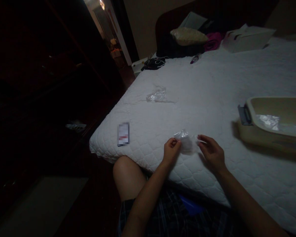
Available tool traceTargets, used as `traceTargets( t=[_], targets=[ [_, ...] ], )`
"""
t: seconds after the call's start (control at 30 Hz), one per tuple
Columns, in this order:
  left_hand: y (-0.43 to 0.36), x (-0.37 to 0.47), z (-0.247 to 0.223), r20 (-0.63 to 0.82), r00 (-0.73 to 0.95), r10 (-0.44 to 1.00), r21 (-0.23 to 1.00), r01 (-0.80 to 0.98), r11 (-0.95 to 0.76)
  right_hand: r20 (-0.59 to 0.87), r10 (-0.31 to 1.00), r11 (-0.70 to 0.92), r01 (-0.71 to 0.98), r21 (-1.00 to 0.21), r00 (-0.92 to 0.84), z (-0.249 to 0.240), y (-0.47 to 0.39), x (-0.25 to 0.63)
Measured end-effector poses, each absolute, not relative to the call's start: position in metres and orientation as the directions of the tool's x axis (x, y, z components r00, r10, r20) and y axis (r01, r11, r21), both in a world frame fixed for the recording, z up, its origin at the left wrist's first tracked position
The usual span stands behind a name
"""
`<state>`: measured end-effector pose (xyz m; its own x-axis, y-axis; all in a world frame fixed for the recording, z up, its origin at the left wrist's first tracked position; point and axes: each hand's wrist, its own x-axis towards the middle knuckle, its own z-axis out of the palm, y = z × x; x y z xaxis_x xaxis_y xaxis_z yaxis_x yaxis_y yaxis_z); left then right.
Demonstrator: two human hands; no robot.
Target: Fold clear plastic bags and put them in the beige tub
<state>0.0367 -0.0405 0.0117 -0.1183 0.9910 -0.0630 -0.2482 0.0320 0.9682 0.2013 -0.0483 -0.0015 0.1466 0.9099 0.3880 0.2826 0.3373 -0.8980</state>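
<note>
Between my two hands is a small clear plastic bag [186, 142], held just above the white quilted mattress [148, 131]. My left hand [172, 149] pinches the bag's left edge between thumb and fingers. At the bag's right edge, my right hand [212, 152] has thumb and forefinger closed on the clear plastic. Whether anything is inside the bag I cannot make out in the dim light. A blurred-out flat rectangular item [123, 134] lies on the mattress to the left of my hands.
A beige plastic bin [244, 131] with a grey handle and clear plastic inside stands at right. Crumpled clear plastic [158, 95] lies farther back. A white box [248, 39], a pillow [188, 36] and magenta cloth [213, 41] sit near the headboard. The mattress edge drops off at left.
</note>
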Motion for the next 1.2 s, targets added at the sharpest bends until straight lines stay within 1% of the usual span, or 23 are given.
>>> traceTargets(
  t=[0.07, 0.13, 0.2, 0.27, 0.33, 0.4, 0.47, 0.57, 0.77, 1.03, 1.2],
  targets=[
    [-0.041, 0.038, 0.015, -0.106, -0.087, 0.991, 0.959, -0.272, 0.079, 0.379, 0.921, 0.336, 0.3, -0.893, 0.094, -0.004, -0.048, 0.201],
    [-0.041, 0.039, 0.015, -0.12, -0.064, 0.991, 0.956, -0.276, 0.098, 0.344, 0.936, 0.312, 0.289, -0.905, 0.066, -0.006, -0.046, 0.201],
    [-0.042, 0.039, 0.014, -0.118, -0.048, 0.992, 0.958, -0.267, 0.101, 0.297, 0.95, 0.266, 0.242, -0.933, 0.1, -0.008, -0.044, 0.2],
    [-0.041, 0.038, 0.011, -0.101, -0.042, 0.994, 0.963, -0.256, 0.087, 0.274, 0.946, 0.238, 0.206, -0.949, 0.171, -0.01, -0.042, 0.199],
    [-0.04, 0.038, 0.008, -0.068, -0.038, 0.997, 0.966, -0.252, 0.056, 0.292, 0.93, 0.241, 0.23, -0.943, 0.222, -0.011, -0.041, 0.199],
    [-0.039, 0.038, 0.006, -0.052, -0.041, 0.998, 0.97, -0.24, 0.04, 0.34, 0.911, 0.268, 0.293, -0.918, 0.232, -0.011, -0.042, 0.2],
    [-0.038, 0.039, 0.006, -0.064, -0.064, 0.996, 0.974, -0.222, 0.049, 0.38, 0.904, 0.3, 0.341, -0.891, 0.197, -0.009, -0.043, 0.202],
    [-0.038, 0.041, 0.008, -0.103, -0.086, 0.991, 0.972, -0.219, 0.082, 0.382, 0.916, 0.324, 0.336, -0.885, 0.122, -0.006, -0.044, 0.205],
    [-0.041, 0.043, 0.013, -0.13, -0.016, 0.991, 0.961, -0.246, 0.122, 0.302, 0.951, 0.275, 0.262, -0.925, 0.069, -0.005, -0.042, 0.202],
    [-0.043, 0.041, 0.014, -0.172, 0.091, 0.981, 0.949, -0.25, 0.19, 0.129, 0.987, 0.116, 0.131, -0.985, 0.095, -0.004, -0.037, 0.204],
    [-0.042, 0.039, 0.008, -0.161, 0.133, 0.978, 0.948, -0.253, 0.191, 0.031, 0.996, 0.021, 0.111, -0.994, 0.086, 0.001, -0.035, 0.206]
  ],
)
